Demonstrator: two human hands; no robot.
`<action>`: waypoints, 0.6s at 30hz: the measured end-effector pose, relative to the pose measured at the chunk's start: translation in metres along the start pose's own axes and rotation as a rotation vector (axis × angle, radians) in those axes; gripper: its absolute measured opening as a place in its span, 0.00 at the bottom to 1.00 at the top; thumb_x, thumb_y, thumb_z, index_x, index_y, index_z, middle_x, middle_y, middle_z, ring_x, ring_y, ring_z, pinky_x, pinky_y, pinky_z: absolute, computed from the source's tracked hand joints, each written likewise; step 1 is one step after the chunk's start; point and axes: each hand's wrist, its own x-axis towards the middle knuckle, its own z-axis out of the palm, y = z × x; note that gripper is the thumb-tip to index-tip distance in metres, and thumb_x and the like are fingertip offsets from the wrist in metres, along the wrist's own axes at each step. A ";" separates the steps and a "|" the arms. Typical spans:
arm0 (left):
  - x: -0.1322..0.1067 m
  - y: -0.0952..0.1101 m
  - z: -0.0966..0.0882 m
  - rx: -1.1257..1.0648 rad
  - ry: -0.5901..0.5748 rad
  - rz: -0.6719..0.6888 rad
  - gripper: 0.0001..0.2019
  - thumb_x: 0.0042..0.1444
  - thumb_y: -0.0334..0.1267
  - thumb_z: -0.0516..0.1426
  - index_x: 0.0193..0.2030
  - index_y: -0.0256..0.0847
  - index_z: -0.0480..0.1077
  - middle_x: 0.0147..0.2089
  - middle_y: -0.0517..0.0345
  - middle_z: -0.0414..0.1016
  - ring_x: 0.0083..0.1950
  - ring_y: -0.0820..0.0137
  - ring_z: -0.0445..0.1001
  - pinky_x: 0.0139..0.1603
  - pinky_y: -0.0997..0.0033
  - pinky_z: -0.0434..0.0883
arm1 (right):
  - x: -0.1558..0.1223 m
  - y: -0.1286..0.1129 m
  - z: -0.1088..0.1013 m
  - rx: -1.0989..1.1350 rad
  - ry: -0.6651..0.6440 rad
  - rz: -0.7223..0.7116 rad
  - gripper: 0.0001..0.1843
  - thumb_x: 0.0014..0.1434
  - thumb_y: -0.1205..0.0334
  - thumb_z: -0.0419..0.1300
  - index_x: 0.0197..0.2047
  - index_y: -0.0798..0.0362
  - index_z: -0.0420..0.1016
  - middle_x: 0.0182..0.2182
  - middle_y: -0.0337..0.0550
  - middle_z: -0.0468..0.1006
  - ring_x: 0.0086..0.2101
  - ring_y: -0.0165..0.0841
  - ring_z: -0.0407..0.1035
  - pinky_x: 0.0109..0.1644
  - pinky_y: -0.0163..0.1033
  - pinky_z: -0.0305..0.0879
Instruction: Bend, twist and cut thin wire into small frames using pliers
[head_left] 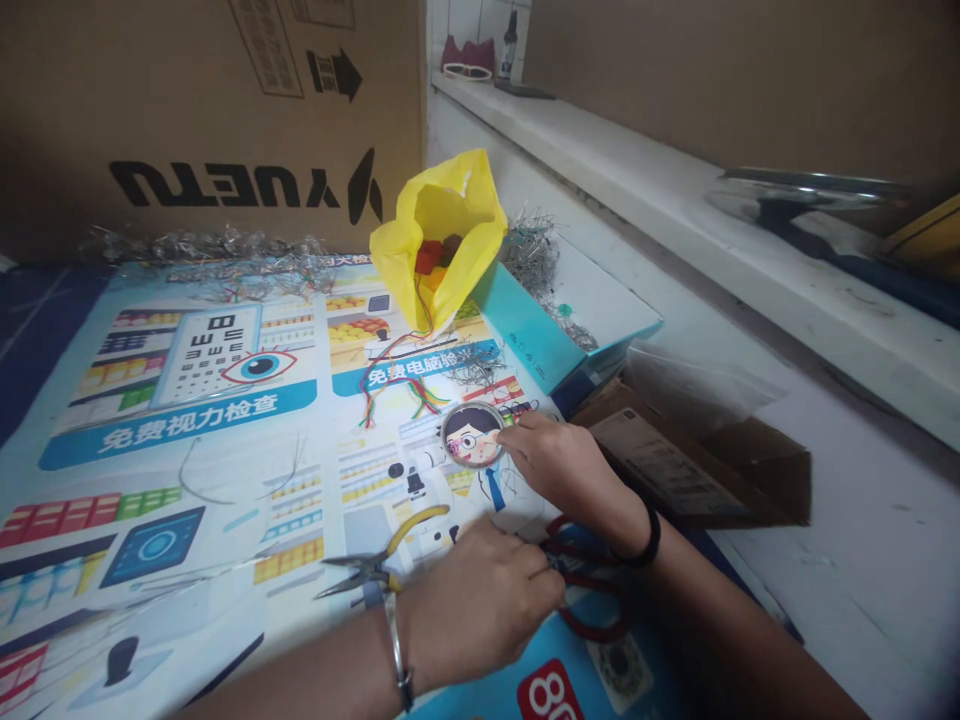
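The round ring (472,435) lies flat on the printed poster (225,440) that covers the desk (37,310), just in front of the coloured threads (397,385) that trail out of the yellow bag (442,225). The right hand (559,465) reaches to it with a narrow grip, fingers drawn close and their tips on the ring's right rim; whether they pinch the rim or only rest on it, I cannot tell. The left hand (480,600) sits nearer the body, curled into a loose fist with its knuckles up, right beside the red-handled scissors (592,625), and its grip is hidden under the back of the hand, so I cannot say whether it holds anything. To handle the ring well, I would judge it best to take it by the rim alone, thumb and forefinger on opposite faces, and to keep it level on the poster so it does not skate across the glossy print. The threads lie close to the ring's far side, so a slow, short movement would avoid dragging them. The yellow-handled pliers (375,568) lie just left of the left hand, jaws pointing away to the left, within easy reach. Loose wire pieces (225,490) lie further left, well apart from the ring, and are best left where they are.
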 end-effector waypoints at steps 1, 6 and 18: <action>0.000 0.000 0.000 -0.003 -0.003 -0.003 0.12 0.63 0.33 0.47 0.32 0.38 0.68 0.28 0.58 0.72 0.33 0.70 0.71 0.41 0.67 0.67 | 0.000 0.000 0.000 0.002 -0.002 0.001 0.14 0.63 0.64 0.49 0.42 0.48 0.76 0.35 0.44 0.75 0.34 0.31 0.70 0.28 0.33 0.52; 0.000 0.000 0.000 -0.005 -0.003 -0.009 0.11 0.63 0.33 0.47 0.33 0.38 0.68 0.28 0.58 0.72 0.32 0.70 0.72 0.37 0.67 0.67 | 0.002 -0.001 0.001 0.008 -0.017 0.002 0.15 0.63 0.66 0.48 0.43 0.52 0.76 0.37 0.47 0.76 0.34 0.31 0.69 0.33 0.32 0.56; 0.000 0.002 -0.001 0.035 -0.028 -0.026 0.09 0.62 0.34 0.49 0.34 0.39 0.68 0.29 0.59 0.72 0.31 0.69 0.71 0.31 0.66 0.63 | 0.016 0.013 0.027 0.441 0.123 -0.101 0.12 0.63 0.66 0.51 0.40 0.54 0.77 0.36 0.44 0.78 0.39 0.31 0.70 0.44 0.33 0.61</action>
